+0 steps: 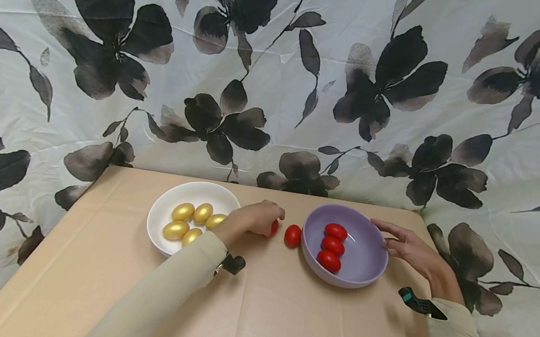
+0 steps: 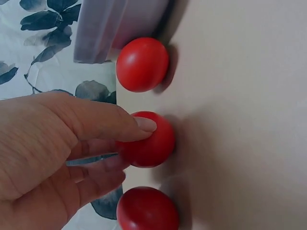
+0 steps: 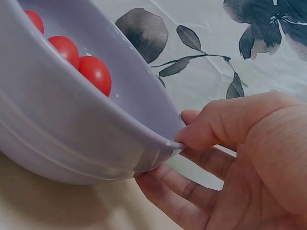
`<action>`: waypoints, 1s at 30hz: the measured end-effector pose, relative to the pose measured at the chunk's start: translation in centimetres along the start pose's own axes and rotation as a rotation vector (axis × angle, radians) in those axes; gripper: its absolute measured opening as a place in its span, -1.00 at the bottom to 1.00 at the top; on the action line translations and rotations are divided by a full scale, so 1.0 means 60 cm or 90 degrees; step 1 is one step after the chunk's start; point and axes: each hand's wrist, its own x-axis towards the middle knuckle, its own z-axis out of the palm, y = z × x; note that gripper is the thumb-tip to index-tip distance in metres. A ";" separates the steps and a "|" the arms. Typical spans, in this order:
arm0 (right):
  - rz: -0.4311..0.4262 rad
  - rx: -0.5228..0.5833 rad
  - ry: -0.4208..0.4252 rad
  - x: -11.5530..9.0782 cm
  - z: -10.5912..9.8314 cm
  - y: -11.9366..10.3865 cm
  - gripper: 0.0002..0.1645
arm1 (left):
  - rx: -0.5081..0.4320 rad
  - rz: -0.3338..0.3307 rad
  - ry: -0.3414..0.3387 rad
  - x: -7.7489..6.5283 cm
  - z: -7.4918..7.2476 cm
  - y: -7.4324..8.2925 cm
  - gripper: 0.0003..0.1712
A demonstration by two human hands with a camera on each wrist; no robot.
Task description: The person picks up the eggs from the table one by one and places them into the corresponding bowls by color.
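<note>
My left hand (image 1: 254, 218) pinches a red egg (image 2: 156, 151) on the table, thumb on its near side and fingers behind. Another red egg (image 1: 292, 236) lies between that hand and the purple bowl (image 1: 365, 259). In the left wrist view a third loose red egg (image 2: 146, 211) shows below the pinched one; the hand hides it from the head view. Three red eggs (image 1: 332, 245) lie in a row inside the bowl. At the bowl's right side, my right hand (image 1: 409, 250) grips the rim, with its thumb on top and fingers beneath.
A white bowl (image 1: 158, 219) with several golden eggs (image 1: 175, 230) stands at the left, partly behind the left forearm. The beige table (image 1: 281, 322) reaches back to a white floral cloth (image 1: 299, 138). Each wrist wears a dark strap.
</note>
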 end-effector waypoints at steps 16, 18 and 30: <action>0.011 -0.001 -0.004 -0.001 -0.002 0.000 -0.28 | -0.014 -0.032 0.001 0.010 0.007 0.012 -0.80; 0.010 -0.002 -0.004 0.000 -0.002 0.001 -0.28 | -0.007 -0.016 0.004 0.010 0.006 0.012 -0.83; -0.001 -0.001 -0.006 0.002 -0.004 0.004 -0.28 | -0.031 -0.017 0.058 -0.004 -0.002 0.013 -0.58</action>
